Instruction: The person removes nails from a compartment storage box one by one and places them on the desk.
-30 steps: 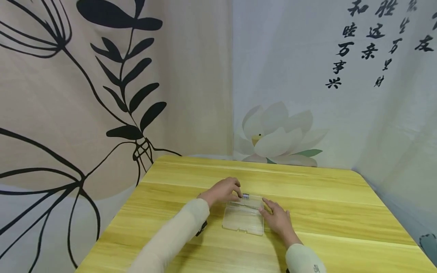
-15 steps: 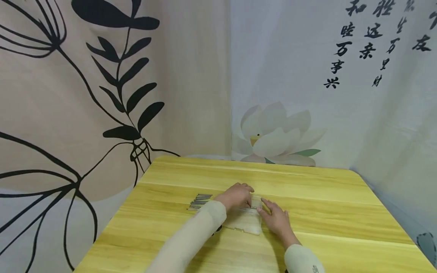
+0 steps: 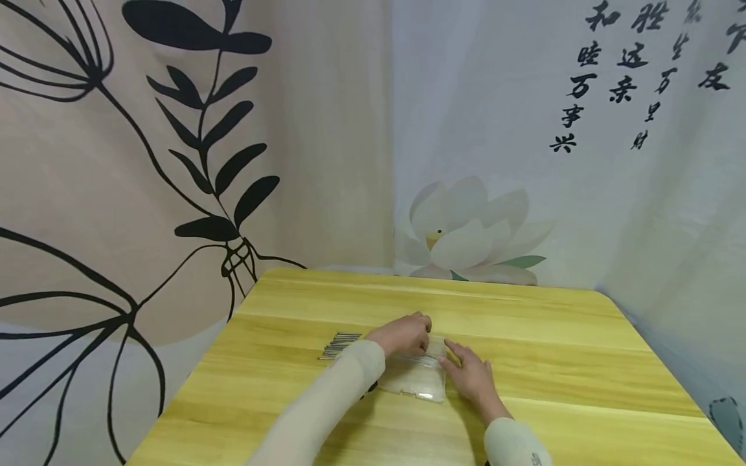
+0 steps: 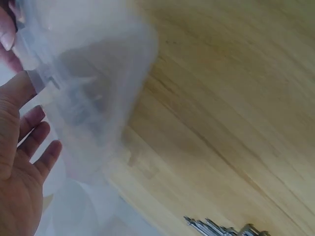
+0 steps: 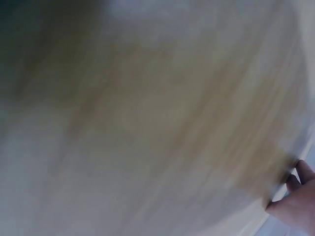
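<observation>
The right hand (image 3: 471, 377) lies flat on the table (image 3: 559, 349), fingers nearly straight and resting against the right edge of the clear box (image 3: 415, 378); the left hand (image 3: 403, 334) sits just beyond the box's far left corner, fingers curled down onto its far edge, though whether they pinch anything cannot be told; the box lies flat between both hands; a bundle of drill bits (image 3: 339, 343) lies just left of the left hand; since a second ago the left hand has moved right, uncovering the bits.
</observation>
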### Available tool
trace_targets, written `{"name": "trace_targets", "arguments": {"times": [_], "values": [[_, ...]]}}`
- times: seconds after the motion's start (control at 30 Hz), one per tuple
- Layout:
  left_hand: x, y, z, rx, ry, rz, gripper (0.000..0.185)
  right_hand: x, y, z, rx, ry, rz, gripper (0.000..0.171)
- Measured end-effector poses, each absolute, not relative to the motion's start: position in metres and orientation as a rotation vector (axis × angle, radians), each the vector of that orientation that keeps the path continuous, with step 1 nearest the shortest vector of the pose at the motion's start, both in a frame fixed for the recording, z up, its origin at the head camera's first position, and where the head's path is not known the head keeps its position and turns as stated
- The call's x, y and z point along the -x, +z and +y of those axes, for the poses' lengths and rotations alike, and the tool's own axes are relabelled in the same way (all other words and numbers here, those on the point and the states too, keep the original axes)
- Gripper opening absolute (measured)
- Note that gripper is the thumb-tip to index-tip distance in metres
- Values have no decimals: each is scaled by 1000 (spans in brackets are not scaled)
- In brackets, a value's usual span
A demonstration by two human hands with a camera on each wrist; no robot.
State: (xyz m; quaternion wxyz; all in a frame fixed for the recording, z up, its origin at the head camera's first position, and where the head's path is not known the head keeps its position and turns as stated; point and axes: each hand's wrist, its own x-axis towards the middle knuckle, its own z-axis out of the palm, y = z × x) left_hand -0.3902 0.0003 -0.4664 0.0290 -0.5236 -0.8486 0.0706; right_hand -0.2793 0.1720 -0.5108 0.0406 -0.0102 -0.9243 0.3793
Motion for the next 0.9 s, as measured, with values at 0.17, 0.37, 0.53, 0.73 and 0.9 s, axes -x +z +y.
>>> {"name": "trace_targets", "arguments": {"times": [0.17,0.37,0.53,0.73,0.9], "values": [[396,-462,-25,1597,5,-2642,12,279,-510,168,30,1149,-2832,50],[395,-456,-88,1448,-184,-2790,10,279,-506,165,44,1171,-2840,50],[388,-463,-149,1317,-250,-2882,14,280,-505,166,58,1180,-2841,50],[380,-470,-192,1260,-319,-2921,11,281,-507,170,66,1174,-2862,51],[379,-471,-195,1172,-336,-2961,11,282,-511,170,48,1174,-2864,52]]}}
